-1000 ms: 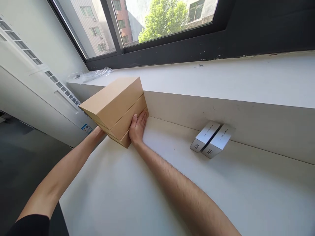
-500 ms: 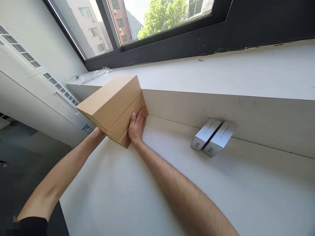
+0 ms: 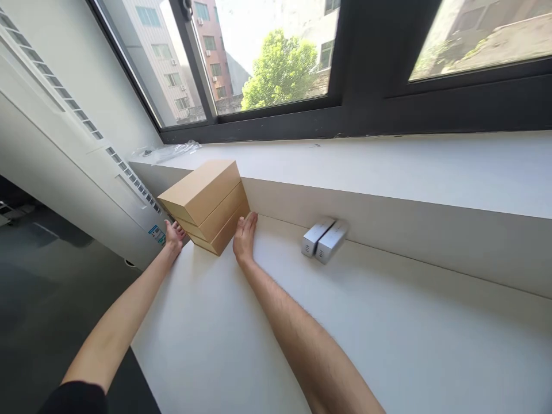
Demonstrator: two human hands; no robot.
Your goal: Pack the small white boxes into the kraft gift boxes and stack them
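Note:
Three brown cardboard boxes [image 3: 211,192] stand stacked on the white tabletop [image 3: 207,322], against the raised ledge at the back left. My left hand [image 3: 175,234] is at the stack's left side, by the lower boxes, its thumb raised apart and the other fingers partly hidden. On the other side, my right hand [image 3: 244,237] lies flat along the bottom box with its fingers stretched out. Whether either palm still touches the cardboard is hard to make out. To the right, two small silver-white boxes [image 3: 324,238] sit side by side near the ledge, slightly blurred.
A white window ledge [image 3: 388,178] runs along the back under dark window frames. Crumpled clear plastic [image 3: 170,152] lies at its left end. A white appliance with vents [image 3: 99,190] stands left of the table, above a dark floor [image 3: 52,322].
The camera view has shifted back, showing more window. The stack now shows three boxes resting lower on the table. My left hand has come out from below to the stack's left side.

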